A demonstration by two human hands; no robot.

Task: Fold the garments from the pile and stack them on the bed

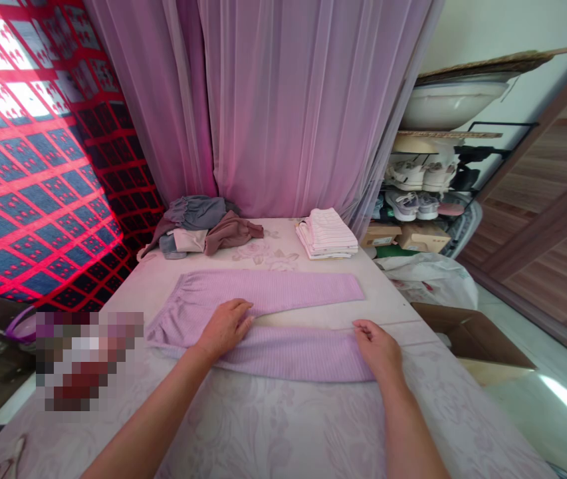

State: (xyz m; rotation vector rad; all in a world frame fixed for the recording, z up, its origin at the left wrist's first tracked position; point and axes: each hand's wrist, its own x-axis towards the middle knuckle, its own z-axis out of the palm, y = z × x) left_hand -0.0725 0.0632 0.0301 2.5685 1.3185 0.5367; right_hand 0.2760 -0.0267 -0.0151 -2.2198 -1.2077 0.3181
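Observation:
A lilac ribbed garment, likely a pair of trousers (263,332), lies folded across the bed in two long layers. My left hand (224,327) rests on it with the fingers flat near the middle, where the layers meet. My right hand (377,349) sits at the garment's right end, its fingers curled over the top edge of the nearer layer. A strip of the sheet shows between the layers at the right. The floral pale sheet (283,426) runs under both forearms.
A folded striped stack of white and pink clothes (327,234) and a crumpled grey and brown clothes pile (198,226) lie at the bed's far end. A pixelated patch (88,359) covers the left edge. An open cardboard box (472,339) stands beyond the right edge.

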